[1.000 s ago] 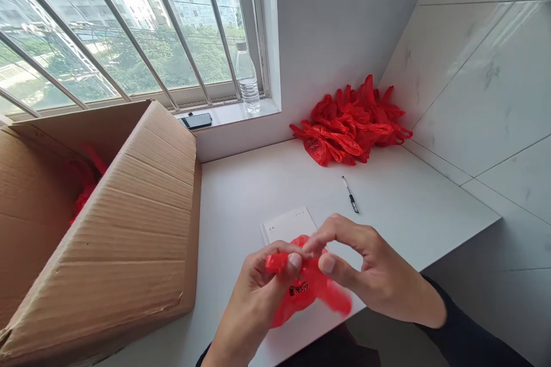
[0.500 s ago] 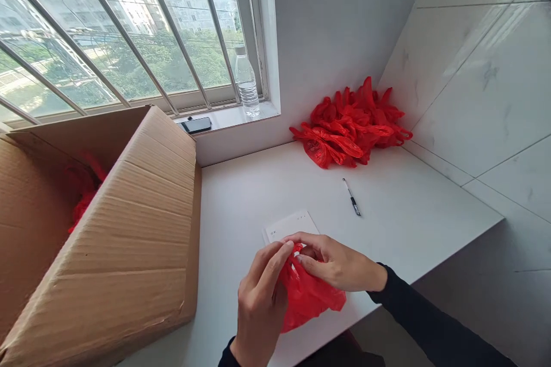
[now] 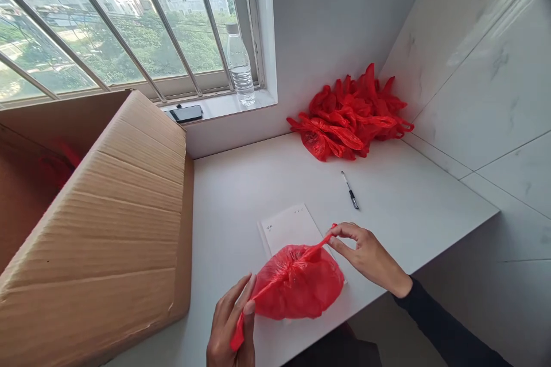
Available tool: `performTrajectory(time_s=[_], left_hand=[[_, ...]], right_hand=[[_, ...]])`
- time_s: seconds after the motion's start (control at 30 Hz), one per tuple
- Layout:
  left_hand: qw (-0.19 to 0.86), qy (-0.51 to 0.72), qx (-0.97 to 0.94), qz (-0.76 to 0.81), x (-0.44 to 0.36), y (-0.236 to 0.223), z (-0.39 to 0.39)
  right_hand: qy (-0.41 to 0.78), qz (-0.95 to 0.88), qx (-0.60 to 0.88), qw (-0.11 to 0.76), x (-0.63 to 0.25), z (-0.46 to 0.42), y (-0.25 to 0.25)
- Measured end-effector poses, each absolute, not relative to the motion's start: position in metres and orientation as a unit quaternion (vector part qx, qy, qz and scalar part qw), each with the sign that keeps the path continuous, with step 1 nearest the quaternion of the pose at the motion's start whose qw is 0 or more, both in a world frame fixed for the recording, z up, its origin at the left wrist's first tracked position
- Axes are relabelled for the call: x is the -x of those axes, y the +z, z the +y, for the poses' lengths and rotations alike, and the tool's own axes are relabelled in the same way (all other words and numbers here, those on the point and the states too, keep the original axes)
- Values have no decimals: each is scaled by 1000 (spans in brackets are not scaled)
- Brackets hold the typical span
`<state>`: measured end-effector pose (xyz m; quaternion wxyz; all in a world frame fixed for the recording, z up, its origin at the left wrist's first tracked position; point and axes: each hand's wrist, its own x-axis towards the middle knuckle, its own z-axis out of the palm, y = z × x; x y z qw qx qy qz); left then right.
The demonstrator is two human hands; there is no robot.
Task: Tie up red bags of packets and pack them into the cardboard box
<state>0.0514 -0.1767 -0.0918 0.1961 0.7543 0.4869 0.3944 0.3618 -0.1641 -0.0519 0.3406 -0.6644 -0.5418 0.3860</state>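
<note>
A red plastic bag (image 3: 297, 287), rounded and knotted at its middle, lies near the front edge of the white table, partly over a white notebook (image 3: 286, 226). My left hand (image 3: 235, 324) is closed on one of its handles at lower left, a loose end showing below the fingers. My right hand (image 3: 364, 249) pinches the other handle between thumb and fingers at upper right. Both handles are drawn out in opposite directions from the knot. What is inside the bag is hidden.
An open cardboard box (image 3: 116, 218) with red bags inside stands at left. A heap of red plastic bags (image 3: 348, 117) sits in the back corner. A black pen (image 3: 350, 192) lies on the table (image 3: 241, 178). The windowsill holds a phone (image 3: 187, 113) and a water bottle (image 3: 241, 71).
My hands were together over the bunched bag; now they are apart, stretching its handles to both sides. A tight knot and the rounded bag now show. The view has shifted slightly.
</note>
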Motion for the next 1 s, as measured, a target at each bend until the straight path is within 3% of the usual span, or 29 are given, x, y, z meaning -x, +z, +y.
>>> performTrajectory(time_s=[0.2, 0.37, 0.5, 0.6, 1.0], left_hand=[[263, 356, -737, 511, -69, -95, -186], [118, 247, -850, 451, -100, -104, -177], [38, 204, -866, 455, -110, -126, -179], [13, 184, -866, 464, -112, -139, -181], [89, 174, -857, 477, -113, -148, -181]], right_hand=[[419, -511, 646, 384, -346, -176, -54], [335, -601, 599, 410, -305, -191, -74], [184, -720, 573, 347, -296, -197, -114], [141, -743, 578, 307, -299, -197, -132], [126, -742, 585, 301, -300, -196, -156]])
